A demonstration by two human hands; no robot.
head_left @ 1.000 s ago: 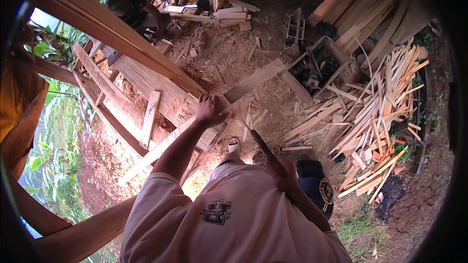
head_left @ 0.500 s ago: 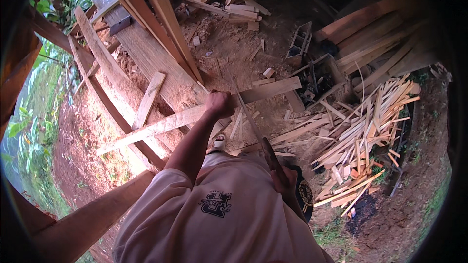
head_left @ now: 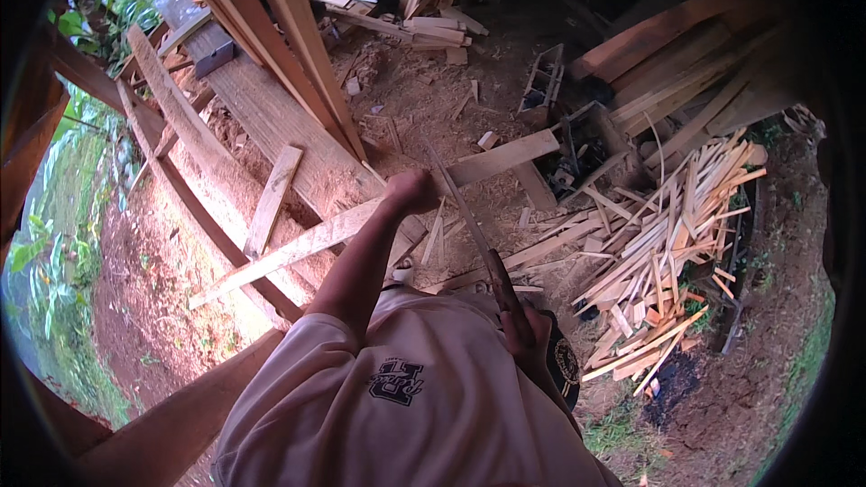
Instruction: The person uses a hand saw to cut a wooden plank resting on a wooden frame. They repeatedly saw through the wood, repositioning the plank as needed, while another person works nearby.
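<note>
A long pale wooden board [head_left: 505, 159] runs slantwise in front of me, its left end nearer and its right end farther off. My left hand [head_left: 411, 191] is closed over its middle. Just right of that hand, the blade of a handsaw [head_left: 468, 216] crosses the board, the tip pointing away from me. Close to my right side, my right hand [head_left: 532, 332] is wrapped round the saw's dark handle; some of its fingers are hidden. I cannot tell how deep the blade sits in the wood.
A wide plank [head_left: 271, 113] dusted with sawdust lies beyond the board, beside a short piece [head_left: 273, 200]. Upright timbers [head_left: 302, 45] stand ahead. Offcuts [head_left: 677, 252] are heaped at right, near a dark crate [head_left: 591, 149]. A thick beam [head_left: 180, 410] slants at lower left.
The whole view has shifted slightly. Both hands keep their holds, and the saw still lies across the board just right of my left hand, with little visible movement.
</note>
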